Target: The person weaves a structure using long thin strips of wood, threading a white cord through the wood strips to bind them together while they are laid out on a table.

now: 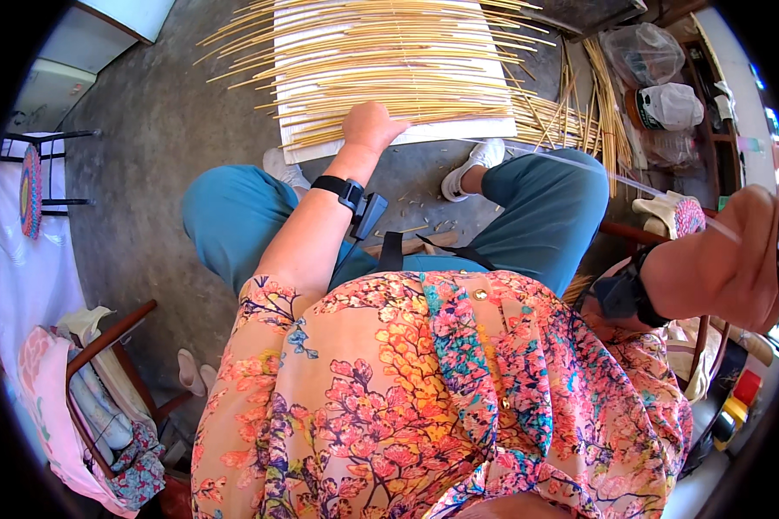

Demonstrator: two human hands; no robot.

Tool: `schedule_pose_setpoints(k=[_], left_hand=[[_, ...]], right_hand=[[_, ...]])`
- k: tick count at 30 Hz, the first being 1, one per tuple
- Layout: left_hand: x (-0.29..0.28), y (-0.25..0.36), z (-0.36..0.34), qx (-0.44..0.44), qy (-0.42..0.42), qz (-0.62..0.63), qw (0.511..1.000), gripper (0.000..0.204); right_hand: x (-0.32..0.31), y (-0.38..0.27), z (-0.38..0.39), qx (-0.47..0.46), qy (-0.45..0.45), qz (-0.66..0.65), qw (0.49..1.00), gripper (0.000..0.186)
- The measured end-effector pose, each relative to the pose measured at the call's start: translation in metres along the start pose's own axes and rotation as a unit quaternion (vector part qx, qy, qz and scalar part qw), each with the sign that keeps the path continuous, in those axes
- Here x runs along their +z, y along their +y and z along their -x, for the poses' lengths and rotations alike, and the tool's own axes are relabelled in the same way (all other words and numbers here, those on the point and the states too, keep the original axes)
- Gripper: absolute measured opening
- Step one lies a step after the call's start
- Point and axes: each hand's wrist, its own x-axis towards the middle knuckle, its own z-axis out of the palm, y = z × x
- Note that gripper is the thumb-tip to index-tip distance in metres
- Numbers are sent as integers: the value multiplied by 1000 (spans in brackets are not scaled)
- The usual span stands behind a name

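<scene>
Crosswise, left to right, the reeds (424,111) lie at the nearer left hand (372,128), its grip hidden. Rightward, a pale strand (636,183) reaches the right hand (740,259); how its fingers close, I cannot tell.

Left fingers (398,128) touch yellow stalks (389,83) on a white surface (467,130).

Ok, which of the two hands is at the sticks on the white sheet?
The left hand, at the near edge of the yellow sticks; the right hand is out at the far right, well away from them.
</scene>
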Motion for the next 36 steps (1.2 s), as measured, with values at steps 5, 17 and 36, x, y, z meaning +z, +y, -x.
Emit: schedule_pose_setpoints(k=[5,17,36], left_hand=[[17,-17,-14,19,10,42,999,21],[4,-30,0,76,22,239,968,10],[0,-36,0,-10,-36,395,918,9]], right_hand=[[-9,24,6,129,-44,-243,960,21],[-53,355,94,271,6,703,658,5],[-62,387,109,168,-19,611,773,17]])
